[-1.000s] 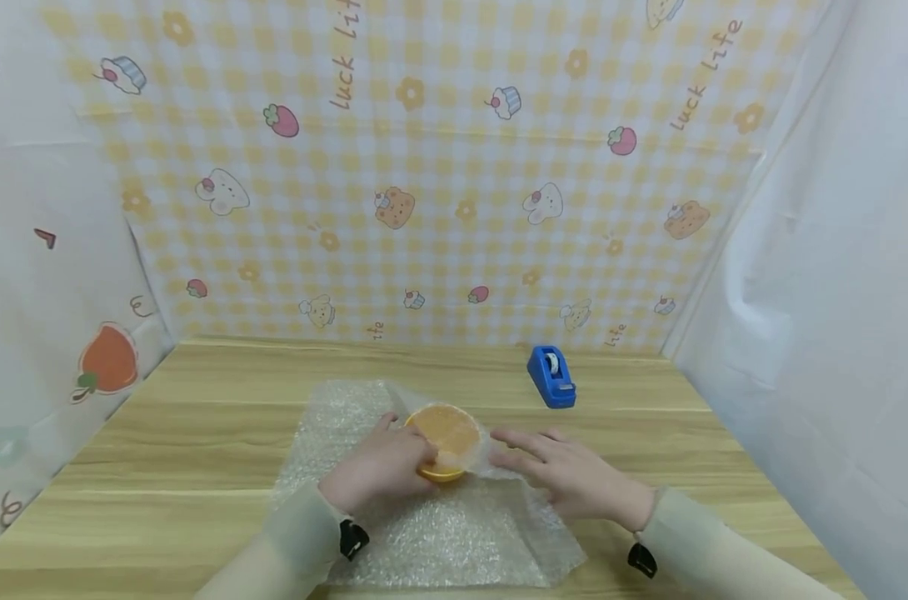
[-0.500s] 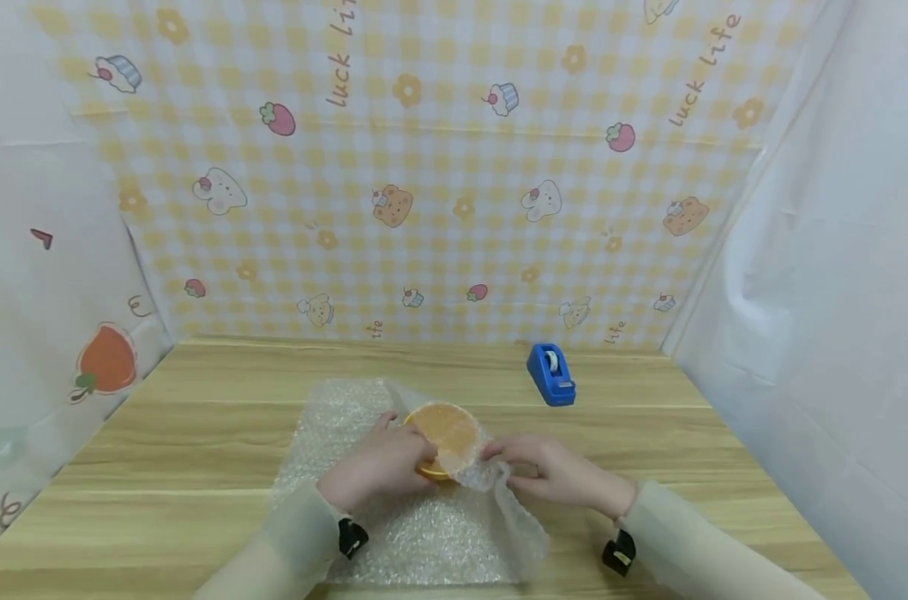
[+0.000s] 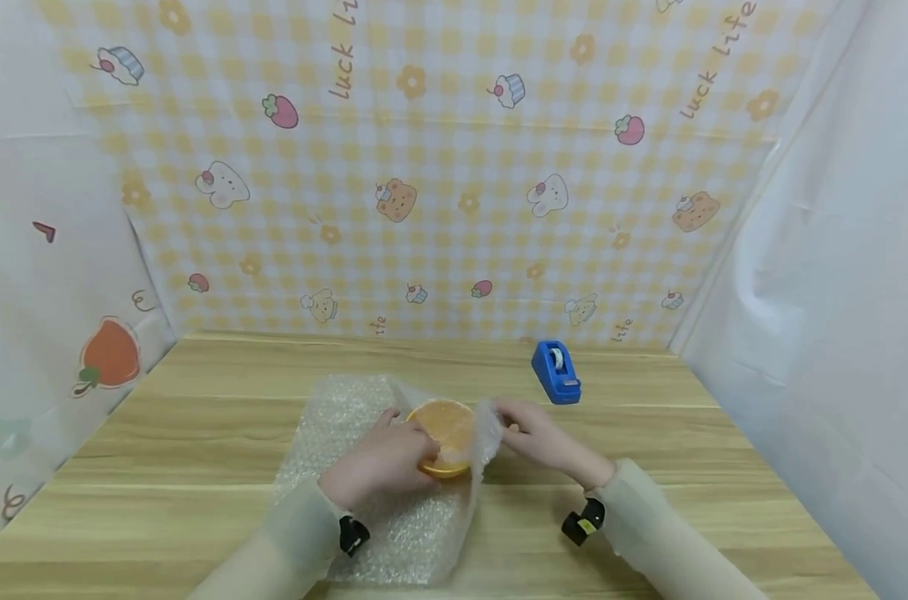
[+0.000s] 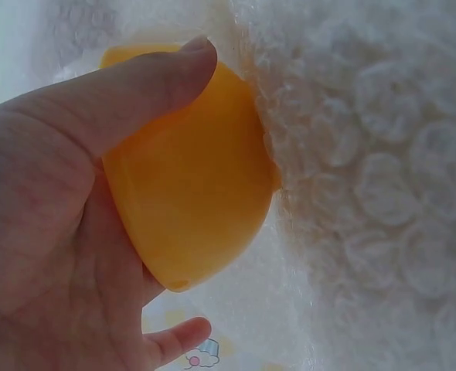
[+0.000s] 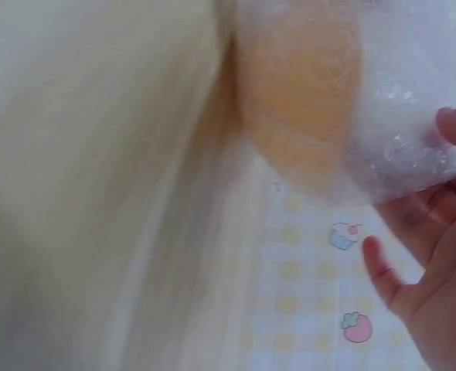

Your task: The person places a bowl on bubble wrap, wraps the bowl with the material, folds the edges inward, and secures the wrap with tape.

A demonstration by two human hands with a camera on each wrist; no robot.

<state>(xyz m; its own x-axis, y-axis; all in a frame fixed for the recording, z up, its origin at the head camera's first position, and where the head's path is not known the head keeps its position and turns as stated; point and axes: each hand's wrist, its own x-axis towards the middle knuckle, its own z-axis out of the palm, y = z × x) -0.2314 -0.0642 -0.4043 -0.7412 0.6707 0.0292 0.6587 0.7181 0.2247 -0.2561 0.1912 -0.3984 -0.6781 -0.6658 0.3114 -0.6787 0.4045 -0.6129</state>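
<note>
A yellow-orange bowl stands on a sheet of bubble wrap in the middle of the table. My left hand grips the bowl's near left side; in the left wrist view the thumb lies over the bowl's wall and the other fingers are mostly hidden behind it. At the bowl's right, my right hand pinches the lifted edge of the wrap between thumb and fingers. The right wrist view shows that raised wrap standing against the bowl's side, with the orange showing through.
A blue tape dispenser with a roll in it stands at the back right of the wooden table. A checked cloth hangs behind the table, with white sheets at both sides.
The wrap's right side has been lifted off the table and drawn up and leftward against the bowl by my right hand, which now pinches it. My left hand has kept its grip.
</note>
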